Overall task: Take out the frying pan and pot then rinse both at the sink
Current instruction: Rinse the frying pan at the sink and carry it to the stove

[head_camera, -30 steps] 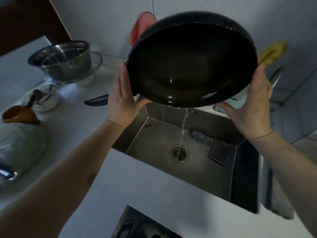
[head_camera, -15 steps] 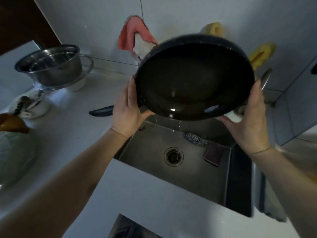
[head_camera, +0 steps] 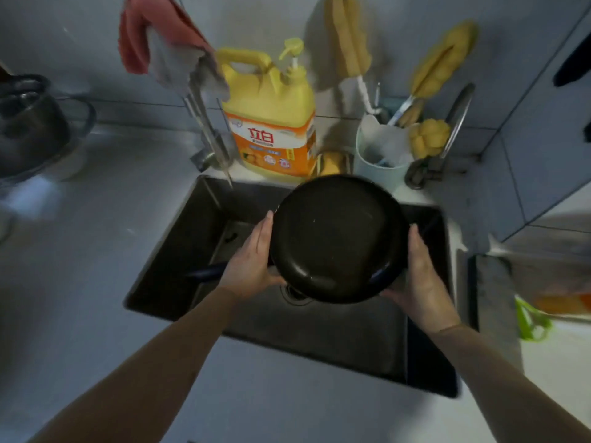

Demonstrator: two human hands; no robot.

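A black frying pan (head_camera: 335, 238) is held over the sink (head_camera: 179, 238) by both hands. The pan is tipped, so its dark inside is turned toward the camera. The left hand (head_camera: 252, 263) is closed around the left rim of the pan, with the fingers laid flat along the edge. The right hand (head_camera: 422, 282) is closed around the right rim and the lower side of the pan. The pan's dark handle (head_camera: 204, 270) is seen sticking out to the left, behind the left hand. A small part of the drain (head_camera: 294, 294) is seen just below the pan.

A shiny steel pot (head_camera: 28, 123) is set on the worktop (head_camera: 80, 251) at the far left, well apart from the sink. It is blurred, so little more can be told about it.

A big yellow soap bottle (head_camera: 271, 123) with a pump is stood at the far edge of the sink. A red and grey cloth (head_camera: 163, 49) is hung over the tap (head_camera: 208, 129) to the left of the bottle. A pale cup (head_camera: 380, 155) with brushes in it is stood to the right of the bottle. Yellow sponges (head_camera: 441, 62) are hung on the wall above it. Something green (head_camera: 531, 321) is seen at the right edge.
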